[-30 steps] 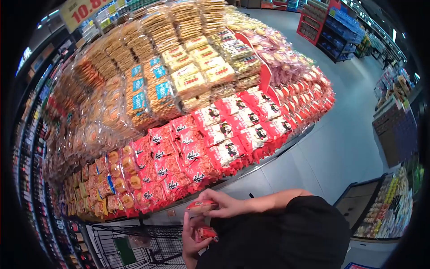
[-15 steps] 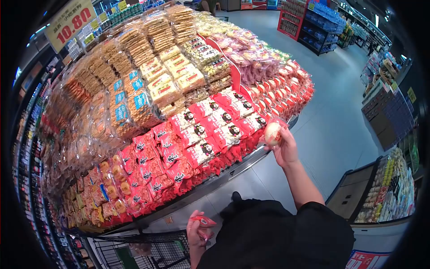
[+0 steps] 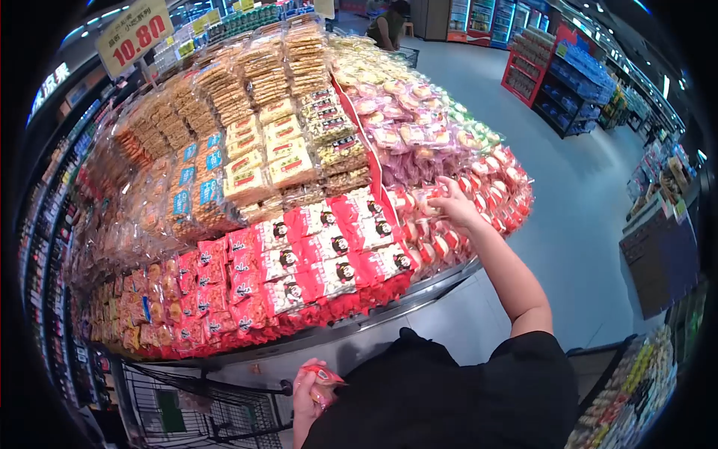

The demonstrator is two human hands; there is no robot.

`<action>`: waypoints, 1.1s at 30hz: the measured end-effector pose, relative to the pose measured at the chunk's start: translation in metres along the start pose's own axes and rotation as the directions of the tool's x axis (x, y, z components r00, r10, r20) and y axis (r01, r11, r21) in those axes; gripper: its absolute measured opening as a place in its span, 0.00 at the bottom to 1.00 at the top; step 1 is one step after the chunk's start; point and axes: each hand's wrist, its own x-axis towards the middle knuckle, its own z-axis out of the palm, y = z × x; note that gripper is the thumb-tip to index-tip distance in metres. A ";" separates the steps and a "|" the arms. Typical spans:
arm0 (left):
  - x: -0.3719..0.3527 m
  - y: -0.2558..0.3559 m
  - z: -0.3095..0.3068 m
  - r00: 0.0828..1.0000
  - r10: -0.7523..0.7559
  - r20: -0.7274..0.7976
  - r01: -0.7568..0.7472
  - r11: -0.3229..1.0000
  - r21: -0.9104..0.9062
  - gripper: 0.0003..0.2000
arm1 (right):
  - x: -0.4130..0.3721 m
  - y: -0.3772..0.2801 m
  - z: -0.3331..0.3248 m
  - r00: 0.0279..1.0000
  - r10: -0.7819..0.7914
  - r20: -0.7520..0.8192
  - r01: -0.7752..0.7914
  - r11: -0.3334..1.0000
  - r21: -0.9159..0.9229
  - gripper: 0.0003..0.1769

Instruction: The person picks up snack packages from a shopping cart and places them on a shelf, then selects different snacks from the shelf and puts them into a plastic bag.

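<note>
My right hand [image 3: 453,205] is stretched out over the pile of red-and-white wrapped pastries [image 3: 441,243], thumb and forefinger apart, fingertips right at the packets on its left side. Down by my body, my left hand [image 3: 304,393] is closed round a wrapped pastry [image 3: 324,383] in a red and clear wrapper. Pink-wrapped buns [image 3: 393,138] lie heaped just beyond the right hand. To its left, past a red divider [image 3: 366,142], are rows of red-and-white snack bags [image 3: 329,243].
A black wire shopping cart [image 3: 224,415] stands at lower left, close to the display's metal edge [image 3: 441,280]. Stacked crackers [image 3: 265,71] and a price sign [image 3: 134,36] rise at the back left. A person [image 3: 389,26] is in the far aisle.
My right hand has moved forward from the display's edge to the red-and-white pile; the round wrapped pastry it held no longer shows in it. My left hand keeps its packet. The view has shifted.
</note>
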 end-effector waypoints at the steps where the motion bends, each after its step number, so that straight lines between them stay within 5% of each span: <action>1: 0.011 -0.013 0.012 1.000 0.020 0.004 -0.020 1.000 -0.002 0.19 | 0.024 0.006 -0.004 1.000 -0.008 0.019 0.009 0.999 -0.051 0.47; 6: 0.039 -0.067 0.074 1.000 0.003 0.012 -0.002 0.995 -0.101 0.20 | 0.080 0.035 -0.023 0.987 0.070 0.145 -0.070 0.998 -0.004 0.46; 8: 0.054 -0.079 0.115 1.000 -0.010 0.014 0.011 0.997 -0.074 0.19 | 0.101 0.052 -0.031 0.983 0.054 0.177 -0.053 0.999 -0.012 0.48; 10: 0.068 -0.088 0.151 0.994 -0.028 0.103 0.019 0.995 0.093 0.19 | 0.118 0.070 -0.034 0.961 -0.107 0.257 0.130 0.989 -0.075 0.50; 12: 0.080 -0.095 0.180 0.998 -0.056 0.038 0.052 0.994 0.092 0.19 | 0.120 0.068 -0.040 0.953 -0.048 0.298 0.086 0.990 -0.114 0.52; 14: 0.084 -0.105 0.209 0.990 -0.024 0.136 0.008 0.993 0.117 0.19 | 0.118 0.071 -0.046 0.918 -0.120 0.378 0.124 0.992 0.012 0.46; 15: 0.085 -0.107 0.218 0.993 -0.028 0.114 0.011 0.990 0.144 0.21 | 0.111 0.054 -0.051 0.912 -0.035 0.408 0.123 0.974 -0.192 0.35; 16: 0.085 -0.111 0.222 0.994 -0.021 0.104 0.006 0.990 0.143 0.21 | 0.105 0.046 -0.053 0.908 -0.033 0.418 0.123 0.974 -0.190 0.35; 18: 0.088 -0.114 0.229 0.983 -0.037 0.181 0.029 0.998 0.047 0.19 | 0.095 0.038 -0.054 0.811 -0.426 0.400 0.582 0.656 -0.481 0.27; 20: 0.090 -0.119 0.232 0.980 -0.057 0.191 0.048 0.998 0.051 0.19 | 0.098 0.037 -0.057 0.746 -0.537 0.394 0.661 0.528 -0.533 0.25; 23: 0.098 -0.120 0.238 0.972 -0.099 0.213 0.092 0.995 0.042 0.18 | 0.106 0.042 -0.058 0.734 -0.409 0.542 0.667 0.283 -0.689 0.33; 30: 0.115 -0.119 0.257 0.955 -0.176 0.238 0.161 0.984 0.081 0.19 | 0.116 0.004 -0.045 0.870 0.013 0.492 0.464 0.310 -0.829 0.36; 33: 0.122 -0.113 0.260 0.910 -0.249 0.330 0.238 0.968 0.074 0.18 | 0.125 0.015 -0.044 0.837 -0.054 0.544 0.529 0.329 -0.782 0.32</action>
